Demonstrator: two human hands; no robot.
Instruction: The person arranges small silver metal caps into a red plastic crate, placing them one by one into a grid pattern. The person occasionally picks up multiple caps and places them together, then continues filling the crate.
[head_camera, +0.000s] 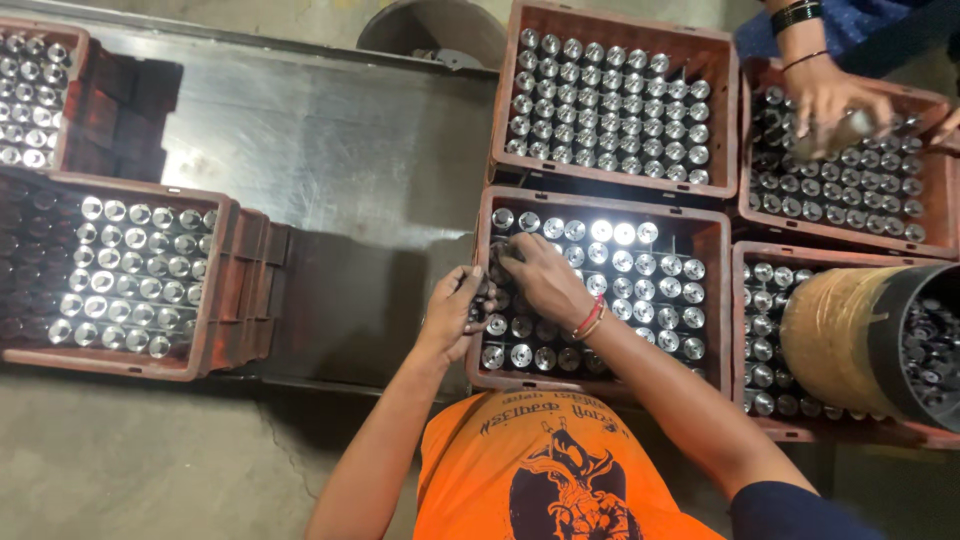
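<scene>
Metal-capped bottles (520, 330) packed in the crate (600, 205) look heavy and slippery, so my left hand (455, 310) and right hand (540, 275) pinch their necks, fingers clenched.

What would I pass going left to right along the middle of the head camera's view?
Left crate of metal cylinders → bare metal surface → left hand → right hand → middle crate → brown roll.

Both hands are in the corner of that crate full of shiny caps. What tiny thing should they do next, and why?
Probably lift the one bottle they grip straight up. The left hand and the right hand meet at the near-left corner of the red crate, and the capped bottles stand packed tight, so tilting would likely knock the neighbours.
</scene>
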